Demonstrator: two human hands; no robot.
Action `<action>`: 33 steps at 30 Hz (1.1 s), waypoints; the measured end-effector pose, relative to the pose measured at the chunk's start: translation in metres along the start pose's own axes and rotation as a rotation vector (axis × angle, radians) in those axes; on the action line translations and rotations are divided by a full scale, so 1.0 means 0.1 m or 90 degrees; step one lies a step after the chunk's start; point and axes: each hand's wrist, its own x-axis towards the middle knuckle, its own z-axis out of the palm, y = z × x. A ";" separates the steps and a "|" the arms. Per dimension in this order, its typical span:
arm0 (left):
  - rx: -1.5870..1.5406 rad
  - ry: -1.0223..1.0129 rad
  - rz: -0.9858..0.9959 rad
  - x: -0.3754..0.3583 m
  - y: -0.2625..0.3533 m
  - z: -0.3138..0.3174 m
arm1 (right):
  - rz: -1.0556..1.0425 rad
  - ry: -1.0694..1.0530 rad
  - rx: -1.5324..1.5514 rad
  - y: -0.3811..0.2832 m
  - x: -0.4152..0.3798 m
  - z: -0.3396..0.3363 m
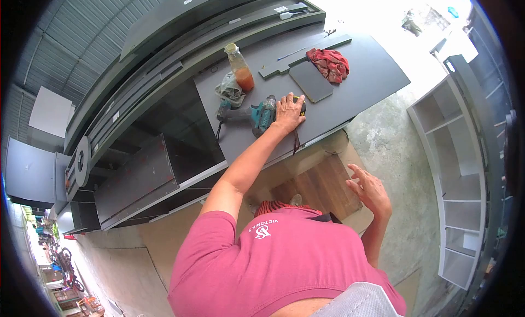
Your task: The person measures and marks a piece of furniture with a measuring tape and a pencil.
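My left hand (290,113) is on the grey worktop (377,71), fingers bent over a black and yellow tape measure (299,101), which they partly hide. Just left of it lies a teal and black cordless drill (265,117), with a second teal tool (224,110) further left. My right hand (370,190) hangs in the air over the floor in front of the worktop, fingers apart and holding nothing. A dark flat board (310,82) and a crumpled red cloth (330,64) lie beyond my left hand.
A bottle of orange liquid (240,71) stands beside a grey-green plastic bag (229,89). Behind them is a long dark panel frame (251,24). A notched strip (306,55) lies on the worktop. An open shelf unit (462,202) stands at the right.
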 end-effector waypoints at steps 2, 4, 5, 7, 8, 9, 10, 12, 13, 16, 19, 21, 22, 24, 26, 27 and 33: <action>0.009 -0.011 -0.008 0.02 -0.01 0.02 | 0.014 -0.013 0.009 -0.01 -0.01 -0.03; 0.018 -0.023 -0.017 0.04 -0.02 0.06 | 0.028 -0.026 0.018 0.01 0.00 -0.03; 0.016 -0.024 -0.022 0.05 -0.01 0.09 | 0.009 -0.010 0.018 0.04 0.02 -0.02; 0.016 -0.026 -0.037 0.07 -0.01 0.13 | -0.016 -0.002 0.016 0.04 0.05 -0.01; 0.012 -0.017 -0.032 0.07 -0.01 0.15 | -0.014 -0.005 0.020 0.02 0.07 -0.03; 0.009 -0.007 -0.028 0.05 0.00 0.13 | -0.011 -0.009 0.024 0.01 0.09 -0.04; 0.005 -0.004 -0.035 0.03 0.02 0.11 | -0.016 -0.015 0.021 0.00 0.10 -0.04; -0.005 0.046 -0.055 -0.06 0.09 0.11 | -0.030 -0.011 0.038 0.01 0.13 -0.05; -0.012 0.097 -0.067 -0.11 0.13 0.12 | -0.029 -0.014 0.037 0.02 0.14 -0.06; -0.147 0.194 -0.138 -0.19 0.23 0.22 | -0.018 -0.030 0.038 0.07 0.17 -0.07; -0.233 0.184 -0.260 -0.09 0.28 0.23 | -0.028 -0.031 0.017 0.13 0.20 -0.05; -0.227 0.163 -0.283 0.01 0.26 0.19 | -0.029 -0.049 0.008 0.12 0.22 -0.05; -0.220 0.143 -0.303 0.04 0.26 0.18 | -0.029 -0.051 0.006 0.11 0.22 -0.05; -0.260 0.200 -0.256 0.02 0.22 0.19 | -0.045 -0.060 0.003 0.07 0.22 -0.08; -0.301 0.251 -0.198 -0.01 0.18 0.19 | -0.047 -0.046 0.030 0.05 0.22 -0.12; -0.576 0.185 -0.206 -0.11 0.24 0.04 | -0.049 -0.037 0.059 0.05 0.21 -0.12; -1.436 -0.097 -0.156 -0.74 0.67 -0.69 | -0.062 0.178 0.226 -0.01 0.31 -0.17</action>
